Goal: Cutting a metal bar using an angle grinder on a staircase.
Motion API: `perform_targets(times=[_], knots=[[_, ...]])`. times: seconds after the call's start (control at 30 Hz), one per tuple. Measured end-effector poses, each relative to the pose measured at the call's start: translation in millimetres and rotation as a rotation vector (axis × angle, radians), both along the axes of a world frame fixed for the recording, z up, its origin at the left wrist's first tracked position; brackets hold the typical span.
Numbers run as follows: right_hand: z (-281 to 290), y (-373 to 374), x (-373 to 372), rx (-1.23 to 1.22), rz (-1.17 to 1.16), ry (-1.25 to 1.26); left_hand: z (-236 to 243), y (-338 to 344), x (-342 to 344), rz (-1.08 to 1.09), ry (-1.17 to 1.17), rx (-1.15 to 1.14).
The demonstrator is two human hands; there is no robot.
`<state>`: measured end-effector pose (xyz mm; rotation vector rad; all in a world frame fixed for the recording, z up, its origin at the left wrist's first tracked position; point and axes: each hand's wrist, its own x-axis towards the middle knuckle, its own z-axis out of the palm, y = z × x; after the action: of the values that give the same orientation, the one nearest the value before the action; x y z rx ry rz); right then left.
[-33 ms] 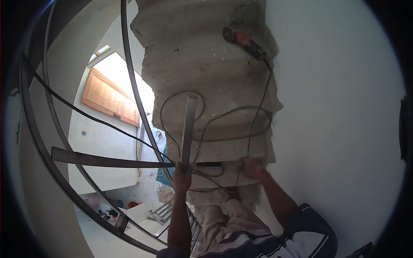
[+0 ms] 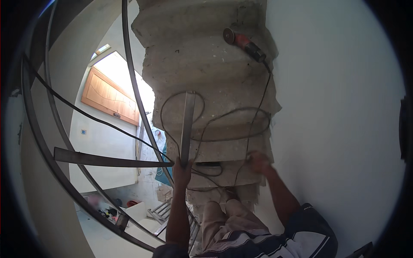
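Observation:
My left hand [image 2: 182, 173] is wrapped round a grey metal bar [image 2: 188, 124] near its lower end. The bar points away from me over the concrete steps. Another flat metal bar [image 2: 109, 161] runs from beside that hand out to the left, across the curved railing [image 2: 138, 94]; whether the two bars are joined is hidden by the hand. My right hand [image 2: 259, 163] hovers over a lower step, close to a black cable [image 2: 237, 174]. Motion smears its fingers, so anything in them cannot be made out. A dark slim thing [image 2: 208, 164] lies on the step between my hands.
A red and black angle grinder [image 2: 244, 44] rests on an upper step, its cable looping down the rough concrete stairs [image 2: 206, 77]. White wall [image 2: 335, 107] borders the right. Left, past the railing, the drop shows a wooden door [image 2: 109, 94] and a ladder [image 2: 161, 215] below.
My right hand has shifted slightly to the right and away from me. The bar in my left hand has tipped a little to the left at its far end.

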<state>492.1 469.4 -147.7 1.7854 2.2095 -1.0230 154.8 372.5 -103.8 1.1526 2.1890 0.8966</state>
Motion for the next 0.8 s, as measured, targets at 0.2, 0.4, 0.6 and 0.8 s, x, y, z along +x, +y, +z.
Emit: perform_targets(times=[0.2, 0.4, 0.6, 0.8], knots=[[131.6, 164.4, 28.9, 0.417, -0.359, 0.341, 57.1, 147.9, -12.5, 0.014, 0.066, 0.118], [175.4, 354.7, -33.4, 0.805, -0.353, 0.188, 69.5, 317.7, -34.7, -0.100, 0.260, 0.092], [152.0, 468.6, -66.6, 0.650, -0.252, -0.017, 54.9, 406.6, -84.2, -0.133, 0.458, 0.156], [163.5, 500.7, -75.4, 0.214, -0.321, -0.040, 43.7, 380.6, -67.4, -0.162, 0.204, 0.101]])
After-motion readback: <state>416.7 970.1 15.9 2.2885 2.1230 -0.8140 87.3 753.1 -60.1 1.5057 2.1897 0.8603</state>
